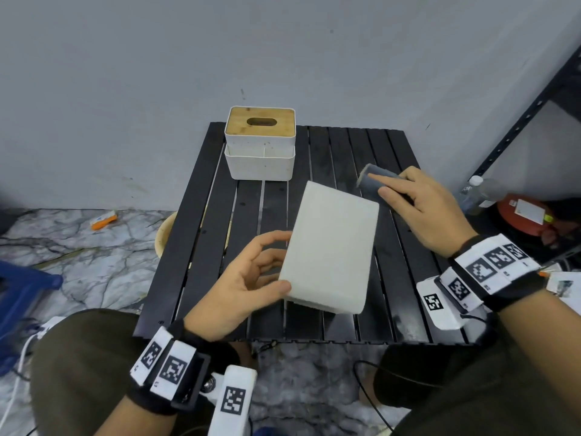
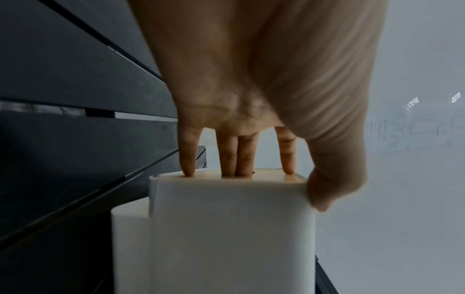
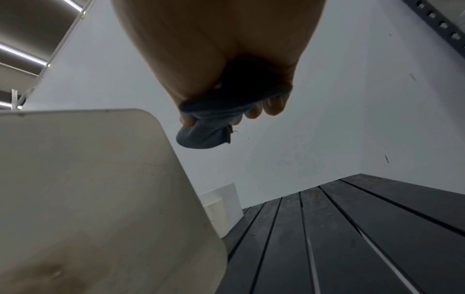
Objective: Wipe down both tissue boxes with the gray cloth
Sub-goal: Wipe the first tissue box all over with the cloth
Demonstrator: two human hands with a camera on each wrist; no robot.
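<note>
A small black slatted table [image 1: 408, 294] stands against a pale gray wall, on a marbled floor. At the table's far left edge sits a white tissue box with a wooden lid [image 1: 260, 143], upright, its oval slot facing up and its long side running left to right.

The left hand [image 1: 248, 284] holds a second white tissue box [image 1: 330, 247] above the middle of the table, tipped on its side so a broad plain white face looks up at the head camera. Its long axis runs from the near edge of the table away toward the wall, leaning slightly right. In the left wrist view the four fingers [image 2: 187, 155] are spread a little and press on one face of the box while the thumb clamps the opposite face.

The right hand [image 1: 421, 209] hovers just right of the held box, near its far right corner, gripping the gray cloth [image 1: 375, 180]. The cloth is bunched into a roll, pinched between the curled fingers and thumb, one end poking out toward the wall. Whether the cloth touches the box cannot be told
</note>
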